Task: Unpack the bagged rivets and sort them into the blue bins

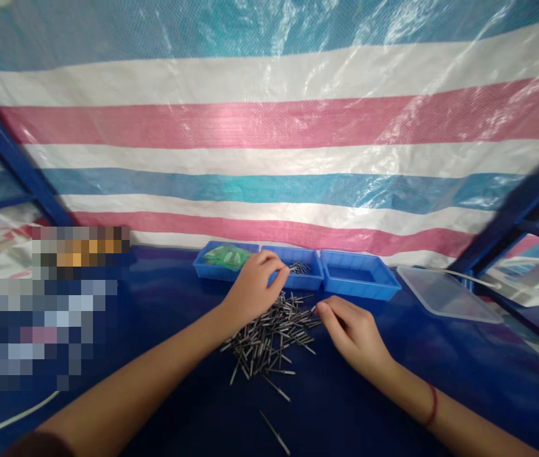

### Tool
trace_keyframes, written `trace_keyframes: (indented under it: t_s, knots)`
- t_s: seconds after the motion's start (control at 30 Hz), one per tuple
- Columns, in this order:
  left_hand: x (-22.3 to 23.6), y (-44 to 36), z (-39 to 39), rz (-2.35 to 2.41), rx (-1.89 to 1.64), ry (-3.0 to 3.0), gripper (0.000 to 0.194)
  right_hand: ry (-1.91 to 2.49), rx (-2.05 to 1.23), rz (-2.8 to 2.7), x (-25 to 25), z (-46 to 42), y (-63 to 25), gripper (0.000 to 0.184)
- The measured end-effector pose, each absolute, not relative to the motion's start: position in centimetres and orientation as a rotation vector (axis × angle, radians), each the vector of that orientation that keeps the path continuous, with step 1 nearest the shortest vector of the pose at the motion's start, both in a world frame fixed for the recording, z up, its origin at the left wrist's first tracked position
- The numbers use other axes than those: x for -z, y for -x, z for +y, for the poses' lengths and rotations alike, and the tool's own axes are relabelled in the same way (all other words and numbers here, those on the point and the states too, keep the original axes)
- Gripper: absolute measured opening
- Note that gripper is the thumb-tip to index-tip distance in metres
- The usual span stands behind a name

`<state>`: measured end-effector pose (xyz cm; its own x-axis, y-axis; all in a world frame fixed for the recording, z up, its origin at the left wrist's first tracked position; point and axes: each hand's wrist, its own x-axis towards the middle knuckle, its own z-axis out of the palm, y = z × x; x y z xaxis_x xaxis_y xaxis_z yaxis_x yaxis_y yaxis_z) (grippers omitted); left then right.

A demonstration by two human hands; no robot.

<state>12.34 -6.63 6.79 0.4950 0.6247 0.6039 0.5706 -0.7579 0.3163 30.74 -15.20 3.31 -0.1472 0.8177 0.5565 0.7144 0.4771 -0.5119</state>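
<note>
A heap of thin metal pins (269, 333) lies on the dark blue table (164, 317). My left hand (254, 285) hovers at the pile's far edge, fingers curled and pinched together near the rim of the middle blue tray (298, 263); what it holds is too small to make out. My right hand (352, 330) rests at the pile's right side, fingers pressed together with the tips among the pins. The middle tray has a few pins in it.
Three blue trays stand in a row at the back: the left tray (216, 266) holds a green bag (227, 256), the right tray (359, 276) looks bare. A clear plastic lid (445, 295) lies to the right. A striped tarp (269, 139) hangs behind. Stray pins lie near the front.
</note>
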Motion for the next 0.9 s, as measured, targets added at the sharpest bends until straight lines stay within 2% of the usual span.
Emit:
trace_keyframes:
  t_s: [0.2,0.37,0.5,0.73,0.9]
  knots:
    - [-7.0,-13.7,-3.1,1.169,-1.089,-2.784,0.022,1.315,-0.112,-1.825,-3.0,-15.1,-31.4,0.029]
    - [-6.1,-11.1,-6.0,0.899,-1.125,-2.838,0.022,1.277,-0.174,-2.029,-2.8,-16.1,-30.6,0.011]
    - [-4.1,-9.1,-8.8,0.773,-1.042,-2.817,0.020,1.363,-0.137,-2.175,-2.3,-16.6,-29.9,0.018]
    - [-3.1,-8.0,-9.6,0.626,-1.123,-2.831,0.017,1.410,-0.035,-2.328,-2.4,-16.7,-29.5,0.011]
    - [-3.3,-7.3,-9.8,0.584,-1.161,-2.832,0.017,1.345,-0.167,-2.419,-3.3,-16.7,-30.1,0.015]
